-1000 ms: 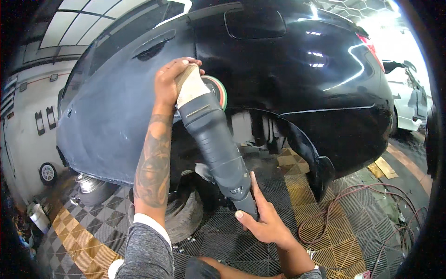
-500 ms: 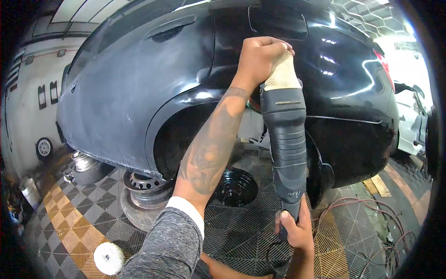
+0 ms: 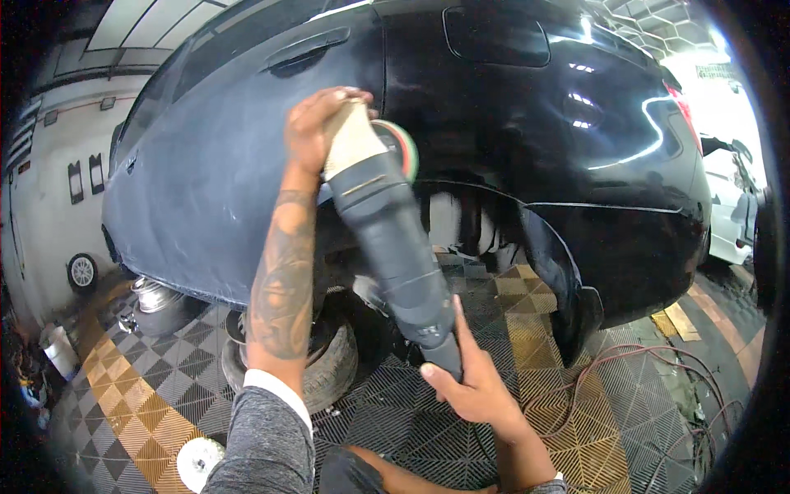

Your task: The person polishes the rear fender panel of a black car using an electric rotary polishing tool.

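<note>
A black power polisher (image 3: 393,239) slants across the view in both my hands, its head wrapped in cream tape. My left hand (image 3: 309,130) is closed around the taped head. My right hand (image 3: 480,389) grips the rear handle, with the thumb along its side. Beside the head shows the round pad (image 3: 407,152), with a green and red edge, near the rear wheel arch of a black car (image 3: 485,99). From this view I cannot tell if the pad touches the paint. The car's door (image 3: 214,165) looks dull and hazy, while the rear panel shines.
Wheels with tyres (image 3: 329,366) lie on the tiled floor under the car. A white round pad (image 3: 200,463) sits at the lower left. Reddish hoses (image 3: 658,354) coil at the right. A white bucket (image 3: 59,352) stands far left, and a white car (image 3: 728,222) is behind at right.
The polisher has swung left, from the rear panel toward the door edge, and now tilts with its head to the left. Both hands moved with it, and the pad's coloured edge shows more.
</note>
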A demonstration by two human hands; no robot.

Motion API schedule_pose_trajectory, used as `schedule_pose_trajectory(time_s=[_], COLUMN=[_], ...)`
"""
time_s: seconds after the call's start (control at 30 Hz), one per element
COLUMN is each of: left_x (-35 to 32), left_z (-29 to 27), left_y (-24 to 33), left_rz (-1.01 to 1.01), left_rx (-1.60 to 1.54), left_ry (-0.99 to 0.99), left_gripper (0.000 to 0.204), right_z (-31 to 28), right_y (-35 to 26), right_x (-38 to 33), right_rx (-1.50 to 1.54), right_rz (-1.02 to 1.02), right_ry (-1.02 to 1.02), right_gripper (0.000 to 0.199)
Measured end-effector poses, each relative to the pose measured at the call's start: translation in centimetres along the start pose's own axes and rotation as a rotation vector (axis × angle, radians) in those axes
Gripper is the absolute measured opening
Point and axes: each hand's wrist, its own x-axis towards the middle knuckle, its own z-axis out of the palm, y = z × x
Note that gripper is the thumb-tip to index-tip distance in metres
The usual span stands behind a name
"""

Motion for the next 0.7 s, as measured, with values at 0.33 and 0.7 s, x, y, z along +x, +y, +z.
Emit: schedule_pose_trajectory(time_s=[0.33,0.7], left_x=[0.1,2.6], left_z=[3.6,17.5], left_y=[-0.1,-3.4], left_rz=[-0.058,0.117], left_rx=[-0.014,0.077], left_ry=[-0.017,-0.186], left_gripper=[0.037,0.028], right_z=[-0.8,-4.1], right_y=[0.0,3.3], right_x=[-1.5,-6.8], right_rx=[0.01,0.273], right_rz=[0.028,0.097], right_ry=[0.001,0.281], right_gripper=[0.098,0.074])
